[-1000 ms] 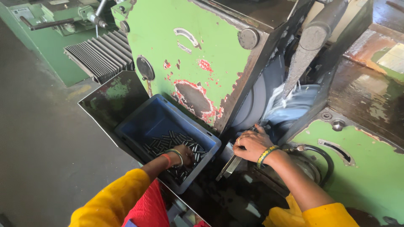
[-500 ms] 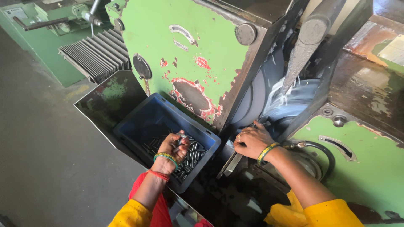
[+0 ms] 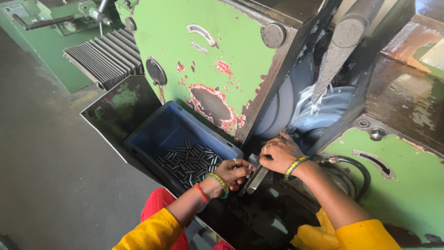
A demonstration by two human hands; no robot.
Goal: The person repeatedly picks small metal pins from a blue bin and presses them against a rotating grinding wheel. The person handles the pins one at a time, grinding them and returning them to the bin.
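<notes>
Both hands (image 3: 237, 170) (image 3: 279, 155) hide fingertips at chute (image 3: 255, 179)

Tight gap at the machine mouth

Both hands crowd the narrow slot between the green machine housing (image 3: 203, 60) and the lower green panel (image 3: 393, 185); the metal chute (image 3: 255, 179) and blue bin (image 3: 171, 132) wall hem it in. Open floor (image 3: 46, 162) lies left.

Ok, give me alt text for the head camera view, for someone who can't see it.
A person's left hand and right hand meet at a slanted metal guide rail in front of a worn green grinding machine. Beside the left hand, a blue plastic bin holds small dark metal pins.
</notes>
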